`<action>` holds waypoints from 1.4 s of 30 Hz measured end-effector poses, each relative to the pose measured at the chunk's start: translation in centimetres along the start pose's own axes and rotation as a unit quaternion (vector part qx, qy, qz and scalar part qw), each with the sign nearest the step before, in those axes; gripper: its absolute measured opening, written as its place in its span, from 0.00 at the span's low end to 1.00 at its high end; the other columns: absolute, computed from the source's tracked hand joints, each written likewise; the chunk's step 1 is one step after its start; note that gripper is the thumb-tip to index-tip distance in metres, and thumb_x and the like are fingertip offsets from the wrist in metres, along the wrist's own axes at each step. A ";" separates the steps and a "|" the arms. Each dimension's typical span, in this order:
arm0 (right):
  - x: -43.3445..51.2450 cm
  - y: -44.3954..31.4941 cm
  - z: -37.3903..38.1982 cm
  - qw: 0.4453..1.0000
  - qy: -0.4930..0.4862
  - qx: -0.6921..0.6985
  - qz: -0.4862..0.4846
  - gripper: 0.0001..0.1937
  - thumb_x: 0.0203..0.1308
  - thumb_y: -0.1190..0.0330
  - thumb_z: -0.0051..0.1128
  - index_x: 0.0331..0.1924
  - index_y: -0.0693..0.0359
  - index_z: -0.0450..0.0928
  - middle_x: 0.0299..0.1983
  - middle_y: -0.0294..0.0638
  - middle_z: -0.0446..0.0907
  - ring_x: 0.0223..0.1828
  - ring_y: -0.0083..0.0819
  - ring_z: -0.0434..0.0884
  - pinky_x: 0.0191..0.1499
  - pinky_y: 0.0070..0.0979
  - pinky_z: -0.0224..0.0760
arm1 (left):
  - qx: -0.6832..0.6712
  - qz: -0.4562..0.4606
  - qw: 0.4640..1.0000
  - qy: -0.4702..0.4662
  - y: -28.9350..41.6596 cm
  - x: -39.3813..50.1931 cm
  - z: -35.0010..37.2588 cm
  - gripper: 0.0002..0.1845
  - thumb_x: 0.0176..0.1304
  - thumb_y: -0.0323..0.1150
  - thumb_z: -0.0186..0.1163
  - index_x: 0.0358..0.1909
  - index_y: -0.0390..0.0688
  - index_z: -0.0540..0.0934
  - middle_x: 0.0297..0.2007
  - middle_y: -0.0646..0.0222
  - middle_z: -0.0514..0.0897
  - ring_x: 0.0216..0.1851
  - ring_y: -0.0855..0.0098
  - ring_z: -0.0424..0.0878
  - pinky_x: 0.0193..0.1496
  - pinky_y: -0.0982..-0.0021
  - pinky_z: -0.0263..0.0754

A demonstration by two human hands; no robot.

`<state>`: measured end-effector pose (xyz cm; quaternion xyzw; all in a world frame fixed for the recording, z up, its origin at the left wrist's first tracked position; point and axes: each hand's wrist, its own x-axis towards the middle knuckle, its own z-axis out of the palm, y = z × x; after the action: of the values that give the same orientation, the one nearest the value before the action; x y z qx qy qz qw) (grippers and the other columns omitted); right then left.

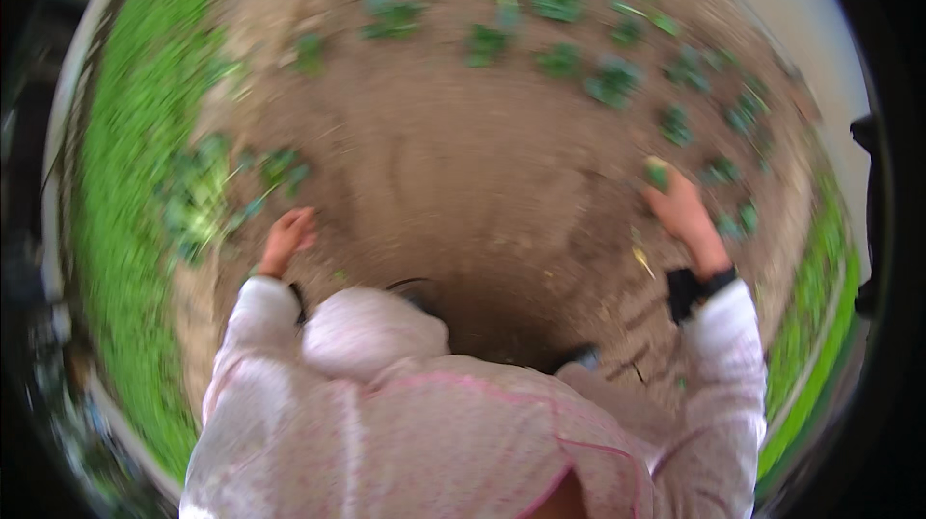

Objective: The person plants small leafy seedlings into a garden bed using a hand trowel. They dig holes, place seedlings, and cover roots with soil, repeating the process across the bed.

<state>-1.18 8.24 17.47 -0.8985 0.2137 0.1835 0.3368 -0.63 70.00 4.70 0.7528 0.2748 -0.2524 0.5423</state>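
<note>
My right hand (681, 211) is low over the soil on the right, with its fingers round a small green and pale piece of plant (657, 175). Blur hides whether that piece is loose or still rooted. On the left, my left hand (288, 235) is above the ground with its fingers curled; what lies inside them does not show. Just beyond it are a small leafy plant (281, 168) and a larger heap of leafy greens (199, 197) with pale stalks.
Several leafy green plants (613, 81) stand in rows across the brown soil (434, 135). Grass (141, 179) borders the bed on the left, and another green strip (810, 352) runs along the right. A pale paved surface (781, 5) lies at the upper right.
</note>
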 end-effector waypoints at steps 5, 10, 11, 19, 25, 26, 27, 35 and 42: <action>2.6 -0.4 -0.6 0.999 -0.029 -0.024 -0.003 0.20 0.53 0.70 0.51 0.51 0.68 0.69 0.23 0.45 0.74 0.11 0.30 0.71 0.14 0.28 0.63 | -0.010 0.038 0.988 0.151 -2.5 -1.4 -0.9 0.13 0.65 0.42 0.53 0.42 0.43 0.77 0.28 0.73 0.79 0.24 0.81 0.74 0.27 0.78 0.72; 3.4 -1.2 -0.7 0.998 -0.047 -0.035 0.006 0.17 0.54 0.70 0.50 0.48 0.68 0.67 0.23 0.42 0.73 0.11 0.28 0.70 0.13 0.27 0.62 | 0.068 0.127 0.887 0.440 -4.7 -0.4 -4.3 0.14 0.63 0.41 0.55 0.35 0.40 0.78 0.23 0.71 0.79 0.24 0.78 0.75 0.28 0.75 0.70; 3.4 -1.4 -0.7 0.998 -0.053 -0.032 0.026 0.17 0.55 0.70 0.50 0.48 0.68 0.67 0.23 0.42 0.74 0.11 0.28 0.70 0.13 0.26 0.62 | 0.066 0.111 0.867 0.481 -4.8 0.1 -5.4 0.14 0.63 0.42 0.55 0.35 0.40 0.78 0.23 0.70 0.80 0.24 0.78 0.75 0.30 0.74 0.71; 4.7 -3.2 -0.6 0.995 -0.063 -0.060 0.055 0.24 0.54 0.69 0.51 0.55 0.70 0.64 0.21 0.40 0.72 0.10 0.28 0.69 0.13 0.26 0.62 | 0.221 0.103 0.813 0.529 -1.5 6.0 -16.0 0.18 0.62 0.34 0.47 0.51 0.42 0.76 0.44 0.52 0.80 0.47 0.52 0.78 0.51 0.61 0.71; 5.0 -5.2 -0.6 0.992 -0.074 -0.073 0.071 0.21 0.54 0.69 0.51 0.52 0.70 0.65 0.20 0.39 0.70 0.10 0.28 0.69 0.13 0.27 0.62 | 0.253 -0.021 0.832 0.493 1.1 8.5 -19.0 0.23 0.57 0.39 0.55 0.54 0.41 0.74 0.49 0.52 0.78 0.52 0.54 0.75 0.56 0.61 0.68; 5.1 -5.6 -0.7 0.992 -0.084 -0.069 0.071 0.21 0.54 0.70 0.51 0.51 0.70 0.65 0.20 0.39 0.70 0.10 0.28 0.68 0.12 0.27 0.61 | 0.259 -0.035 0.833 0.488 1.4 8.7 -19.2 0.26 0.54 0.40 0.59 0.55 0.41 0.73 0.50 0.50 0.77 0.53 0.54 0.74 0.57 0.61 0.67; 5.2 -6.0 -0.7 0.991 -0.094 -0.067 0.070 0.20 0.54 0.70 0.51 0.51 0.70 0.65 0.20 0.40 0.70 0.10 0.28 0.68 0.12 0.27 0.61 | 0.259 -0.035 0.825 0.502 1.6 9.0 -19.2 0.25 0.53 0.40 0.62 0.52 0.40 0.74 0.48 0.50 0.78 0.51 0.53 0.76 0.55 0.60 0.69; 6.7 -7.1 -0.5 0.985 -0.091 -0.102 0.107 0.24 0.54 0.70 0.52 0.54 0.71 0.63 0.17 0.39 0.71 0.09 0.29 0.68 0.12 0.29 0.60 | 0.318 -0.066 0.808 0.492 -0.1 10.0 -22.0 0.23 0.48 0.37 0.63 0.48 0.41 0.77 0.40 0.51 0.82 0.42 0.58 0.82 0.44 0.62 0.76; 6.1 -5.4 0.3 0.991 -0.055 -0.090 0.082 0.26 0.53 0.69 0.52 0.56 0.72 0.63 0.20 0.42 0.73 0.09 0.30 0.69 0.12 0.28 0.62 | -0.255 0.169 0.871 0.384 -2.1 4.1 -19.3 0.18 0.59 0.21 0.54 0.52 0.35 0.69 0.38 0.63 0.77 0.35 0.68 0.81 0.36 0.71 0.81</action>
<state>6.62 10.50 17.20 -0.8932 0.2501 0.2784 0.2495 2.47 89.56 6.04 0.6608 0.3852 0.2312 0.6013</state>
